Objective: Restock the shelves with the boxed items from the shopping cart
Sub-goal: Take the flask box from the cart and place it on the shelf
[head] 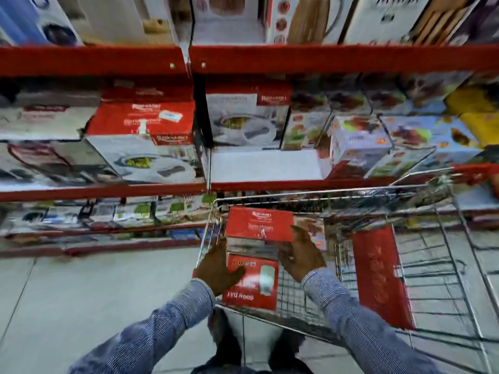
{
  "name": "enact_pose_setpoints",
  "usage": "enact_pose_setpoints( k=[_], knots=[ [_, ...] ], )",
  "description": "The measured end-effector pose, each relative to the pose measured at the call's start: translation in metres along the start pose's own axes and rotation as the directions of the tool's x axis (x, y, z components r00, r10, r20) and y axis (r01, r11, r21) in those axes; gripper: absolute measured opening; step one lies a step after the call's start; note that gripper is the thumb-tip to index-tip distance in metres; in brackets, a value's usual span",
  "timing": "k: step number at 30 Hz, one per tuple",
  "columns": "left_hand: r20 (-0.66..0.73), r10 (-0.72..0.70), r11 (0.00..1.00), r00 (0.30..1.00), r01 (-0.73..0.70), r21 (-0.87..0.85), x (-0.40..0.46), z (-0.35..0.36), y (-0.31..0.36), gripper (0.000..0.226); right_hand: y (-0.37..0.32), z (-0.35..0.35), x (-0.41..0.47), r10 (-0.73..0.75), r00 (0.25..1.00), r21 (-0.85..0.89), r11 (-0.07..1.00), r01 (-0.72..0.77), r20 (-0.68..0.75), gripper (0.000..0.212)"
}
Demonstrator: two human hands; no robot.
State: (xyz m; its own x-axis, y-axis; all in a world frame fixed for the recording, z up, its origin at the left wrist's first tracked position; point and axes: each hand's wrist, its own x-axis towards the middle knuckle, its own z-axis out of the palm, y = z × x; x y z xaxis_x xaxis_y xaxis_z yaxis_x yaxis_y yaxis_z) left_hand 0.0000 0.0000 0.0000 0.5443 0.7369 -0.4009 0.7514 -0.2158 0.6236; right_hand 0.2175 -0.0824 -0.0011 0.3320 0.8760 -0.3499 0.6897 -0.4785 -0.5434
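1. The left hand (218, 268) lay spread against the left side of the red-topped box (259, 224) in the shopping cart (421, 201), thumb on a lower red box (252, 282).
2. The right hand (299, 255) pressed open-fingered on the same box's right side.
3. The middle shelf (266, 166) showed a bare white patch just above the cart's rim.
4. Blur hid the fingertips.

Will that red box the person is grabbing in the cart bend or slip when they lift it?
Probably not. The red-topped box looks like stiff, square-edged cardboard, so it should keep its shape. The left hand and right hand are on opposite sides, which should steady it. Its printed surface may be slightly slick.
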Motion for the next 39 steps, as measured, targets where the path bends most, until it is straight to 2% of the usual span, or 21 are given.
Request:
enact_pose_setpoints(
  k=[2,4,6,8,10,11,13,14,16,19,23,25,28,31,32,34,37,39],
  knots=[
    [0.129,-0.197,0.978,0.972,0.204,-0.041,0.008,0.015,-0.010,0.088,0.011,0.022,0.000,0.166,0.977,0.076,0.981,-0.177,0.135,0.073],
    [0.271,-0.366,0.923,0.891,0.383,-0.014,0.013,0.030,-0.020,0.091,0.024,0.046,-0.005,0.352,0.885,0.062,0.920,-0.387,0.304,0.075],
    [0.345,-0.440,0.887,0.829,0.460,0.024,0.018,0.042,-0.028,0.088,0.034,0.064,-0.007,0.430,0.797,-0.003,0.881,-0.474,0.424,0.067],
    [0.370,-0.476,0.857,0.798,0.515,-0.009,0.022,0.054,-0.036,0.075,0.040,0.078,-0.006,0.432,0.766,0.035,0.861,-0.507,0.476,0.044],
    [0.377,-0.478,0.827,0.793,0.551,-0.113,0.025,0.059,-0.044,0.053,0.042,0.087,-0.006,0.421,0.763,0.171,0.812,-0.558,0.490,0.033],
    [0.382,-0.477,0.809,0.791,0.565,-0.160,0.027,0.063,-0.049,0.051,0.044,0.091,-0.007,0.424,0.751,0.278,0.744,-0.607,0.506,0.029],
    [0.400,-0.479,0.768,0.781,0.594,-0.241,0.028,0.068,-0.056,0.063,0.045,0.094,-0.009,0.450,0.730,0.416,0.613,-0.672,0.515,0.017],
    [0.407,-0.478,0.750,0.779,0.603,-0.273,0.028,0.070,-0.058,0.068,0.046,0.094,-0.010,0.452,0.730,0.445,0.588,-0.676,0.512,0.011],
    [0.396,-0.466,0.734,0.791,0.596,-0.325,0.025,0.066,-0.053,0.066,0.046,0.091,-0.011,0.437,0.750,0.466,0.594,-0.655,0.497,0.009],
    [0.348,-0.452,0.719,0.821,0.566,-0.403,0.013,0.048,-0.033,0.051,0.042,0.078,-0.015,0.409,0.791,0.522,0.597,-0.609,0.455,0.016],
    [0.238,-0.397,0.699,0.886,0.461,-0.547,-0.002,0.012,-0.005,0.007,0.027,0.043,-0.020,0.335,0.882,0.657,0.589,-0.471,0.332,0.017],
    [0.146,-0.377,0.710,0.915,0.387,-0.589,-0.009,-0.009,0.011,0.004,0.012,0.017,-0.024,0.286,0.928,0.701,0.609,-0.370,0.241,0.018],
    [0.037,-0.319,0.744,0.947,0.275,-0.608,-0.014,-0.039,0.031,0.004,-0.008,-0.019,-0.024,0.202,0.974,0.753,0.624,-0.210,0.104,0.021],
    [-0.091,-0.280,0.805,0.956,0.182,-0.564,-0.017,-0.067,0.050,0.022,-0.029,-0.053,-0.024,0.114,0.993,0.785,0.615,-0.068,-0.004,0.023],
    [-0.140,-0.265,0.825,0.954,0.149,-0.545,-0.018,-0.075,0.055,0.022,-0.034,-0.062,-0.022,0.082,0.996,0.782,0.623,-0.031,-0.025,0.029],
    [-0.245,-0.213,0.855,0.946,0.059,-0.515,-0.021,-0.092,0.066,0.018,-0.049,-0.083,-0.020,0.029,0.997,0.772,0.635,0.039,-0.074,0.030],
    [-0.360,-0.159,0.878,0.919,-0.035,-0.477,-0.024,-0.117,0.085,0.040,-0.068,-0.110,-0.017,-0.043,0.984,0.741,0.653,0.160,-0.174,0.025],
    [-0.435,-0.114,0.898,0.893,-0.095,-0.430,-0.028,-0.137,0.099,0.039,-0.085,-0.131,-0.017,-0.091,0.969,0.717,0.658,0.232,-0.230,0.028]
  ],
)
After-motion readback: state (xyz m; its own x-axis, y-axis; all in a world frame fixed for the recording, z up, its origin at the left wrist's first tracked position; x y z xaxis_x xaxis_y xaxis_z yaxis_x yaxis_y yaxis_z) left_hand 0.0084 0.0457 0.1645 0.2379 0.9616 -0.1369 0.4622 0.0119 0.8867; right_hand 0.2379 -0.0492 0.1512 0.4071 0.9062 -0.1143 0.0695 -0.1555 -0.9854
